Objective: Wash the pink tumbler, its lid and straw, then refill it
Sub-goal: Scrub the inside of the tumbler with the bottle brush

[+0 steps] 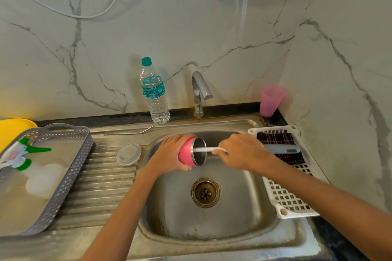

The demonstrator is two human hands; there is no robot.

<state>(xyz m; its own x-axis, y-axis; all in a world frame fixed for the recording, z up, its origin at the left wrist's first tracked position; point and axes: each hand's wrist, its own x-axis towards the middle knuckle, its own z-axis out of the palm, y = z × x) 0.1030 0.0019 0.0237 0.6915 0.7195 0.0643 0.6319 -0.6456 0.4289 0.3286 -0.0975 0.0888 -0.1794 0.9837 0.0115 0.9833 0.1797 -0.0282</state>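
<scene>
From my end: pink tumbler [186,153] is held on its side over the sink [212,224] basin, above the drain [205,192], steel mouth facing right. Left hand [169,154] grips the body, fingers curled over the top, thumb underneath. Right hand [240,152] holds a thin white tool [204,150], fingers curled shut round its end; the far tip sits inside the tumbler mouth (tool is blurred, can't tell what kind).

Clear lid [128,154] lies flat on the ribbed drainboard, just left of the basin. Metal straw [129,132] lies along the sink's back ledge, bent end to the right, apart from the lid.

Faucet [199,93] behind the basin, no water visible. Water bottle [154,93] with teal cap stands upright left of it. Pink cup [271,100] sits in the back right corner.

White rack [286,199] right of the basin, with a dark cloth [275,137] and a grey item [284,149] on it. Grey basket tray [72,174] at left holds a green-and-white spray bottle [21,154] lying down. Yellow object [12,131] behind the tray.
</scene>
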